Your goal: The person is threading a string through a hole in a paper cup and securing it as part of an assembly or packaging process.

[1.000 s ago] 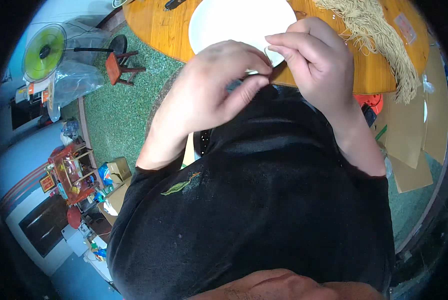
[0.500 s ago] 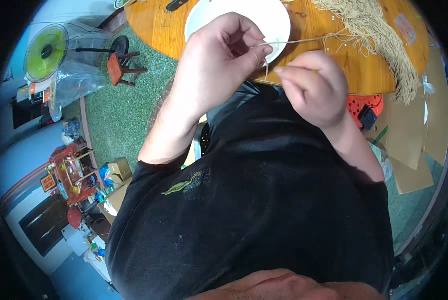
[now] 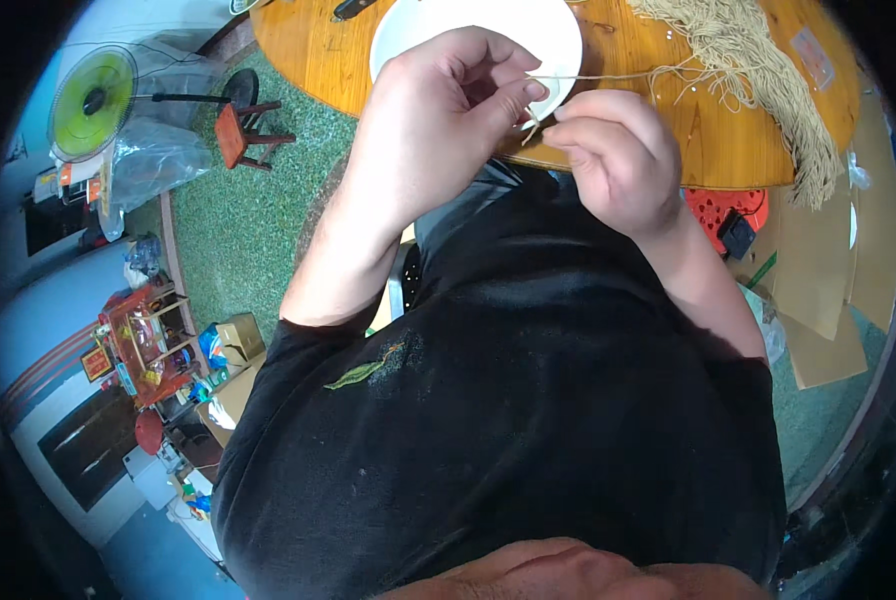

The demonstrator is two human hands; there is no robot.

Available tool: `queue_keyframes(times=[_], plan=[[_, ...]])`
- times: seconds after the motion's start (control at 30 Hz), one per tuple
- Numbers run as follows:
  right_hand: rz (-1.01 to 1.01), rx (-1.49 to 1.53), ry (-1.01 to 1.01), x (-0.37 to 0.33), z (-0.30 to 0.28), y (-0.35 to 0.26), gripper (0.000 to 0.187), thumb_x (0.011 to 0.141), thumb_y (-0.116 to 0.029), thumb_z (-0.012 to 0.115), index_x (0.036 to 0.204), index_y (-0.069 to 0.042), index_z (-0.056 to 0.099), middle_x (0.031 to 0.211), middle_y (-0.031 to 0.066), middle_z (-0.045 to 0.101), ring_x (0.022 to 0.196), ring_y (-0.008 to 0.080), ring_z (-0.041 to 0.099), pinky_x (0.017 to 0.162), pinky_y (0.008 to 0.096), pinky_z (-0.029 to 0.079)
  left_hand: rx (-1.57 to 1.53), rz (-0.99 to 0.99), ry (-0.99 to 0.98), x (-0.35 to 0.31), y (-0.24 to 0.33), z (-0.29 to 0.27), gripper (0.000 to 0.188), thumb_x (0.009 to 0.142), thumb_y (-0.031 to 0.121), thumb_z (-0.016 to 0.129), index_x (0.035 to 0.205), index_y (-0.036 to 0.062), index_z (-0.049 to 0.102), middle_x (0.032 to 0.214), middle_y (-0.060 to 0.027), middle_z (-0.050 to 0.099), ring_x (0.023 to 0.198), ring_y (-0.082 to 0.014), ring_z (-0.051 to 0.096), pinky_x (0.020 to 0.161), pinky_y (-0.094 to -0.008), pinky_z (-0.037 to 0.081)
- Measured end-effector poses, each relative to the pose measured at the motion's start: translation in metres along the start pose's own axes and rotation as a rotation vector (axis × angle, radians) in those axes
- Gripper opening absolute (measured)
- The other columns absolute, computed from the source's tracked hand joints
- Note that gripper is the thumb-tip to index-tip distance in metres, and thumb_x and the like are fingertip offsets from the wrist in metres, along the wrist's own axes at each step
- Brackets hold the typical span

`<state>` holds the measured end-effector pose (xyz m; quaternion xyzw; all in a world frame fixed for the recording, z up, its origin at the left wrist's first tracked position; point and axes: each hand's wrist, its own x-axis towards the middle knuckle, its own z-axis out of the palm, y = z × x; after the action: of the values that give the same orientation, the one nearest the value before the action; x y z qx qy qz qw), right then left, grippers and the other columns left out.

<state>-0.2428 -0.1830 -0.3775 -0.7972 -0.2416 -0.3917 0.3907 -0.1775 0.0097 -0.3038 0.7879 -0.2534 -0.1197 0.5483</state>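
Note:
A beige string (image 3: 608, 78) runs from the left over the table to a large bundle of the same string (image 3: 743, 70) at the far right. My left hand (image 3: 443, 130) is above the near part of a white bowl (image 3: 393, 40), its thumb and forefinger pinched on the string. A short tail of string hangs below that thumb. Just to the right, my right hand (image 3: 628, 160) is closed, thumb and forefinger pressed together beside the hanging tail. What lies between those right fingertips is too small to make out.
Small white bits and a dark-handled tool (image 3: 351, 8) lie on the round wooden table (image 3: 313, 60). A red stool (image 3: 230, 135) and a green fan (image 3: 93, 103) stand at the left. Cardboard sheets (image 3: 808, 270) lean at the right, near a red perforated seat (image 3: 708, 215).
My right hand has shifted slightly up, and its fingertips have come to the string's hanging tail, which is now bent. The left hand keeps its pinch almost in place.

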Motion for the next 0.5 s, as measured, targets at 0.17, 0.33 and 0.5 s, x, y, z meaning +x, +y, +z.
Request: queue_keyframes(times=[0.17, 0.33, 0.5], plan=[[-0.087, -0.058, 0.059, 0.004, -0.002, 0.000, 0.016, 0.081, -0.010, 0.086, 0.095, -0.009, 0.078, 0.099, 0.0037, 0.073, 0.087, 0.0216, 0.073, 0.075, 0.0316, 0.061, 0.077, -0.015, -0.013, 0.000, 0.003, -0.002, 0.018, 0.099, 0.009, 0.078, 0.112, -0.0018, 0.074, 0.088, -0.0067, 0.077, 0.078, -0.0084, 0.071, 0.070, -0.0253, 0.058], [0.009, -0.010, 0.002, 0.013, -0.002, -0.001, 0.015, 0.080, -0.011, 0.087, 0.092, -0.009, 0.079, 0.096, 0.0020, 0.075, 0.086, 0.0194, 0.073, 0.074, 0.0306, 0.061, 0.068, 0.016, -0.004, 0.002, -0.001, 0.000, 0.019, 0.098, 0.011, 0.078, 0.113, -0.0004, 0.075, 0.088, -0.0077, 0.078, 0.079, -0.0099, 0.073, 0.071, -0.0261, 0.059], [-0.264, -0.115, -0.036, 0.024, -0.006, 0.014, 0.011, 0.078, -0.007, 0.084, 0.086, -0.007, 0.077, 0.095, 0.0020, 0.074, 0.086, 0.0198, 0.073, 0.072, 0.0328, 0.061, 0.141, 0.028, 0.020, 0.003, 0.001, -0.001, 0.019, 0.098, 0.010, 0.078, 0.113, -0.0010, 0.075, 0.089, -0.0092, 0.078, 0.082, -0.0119, 0.075, 0.074, -0.0269, 0.061]])
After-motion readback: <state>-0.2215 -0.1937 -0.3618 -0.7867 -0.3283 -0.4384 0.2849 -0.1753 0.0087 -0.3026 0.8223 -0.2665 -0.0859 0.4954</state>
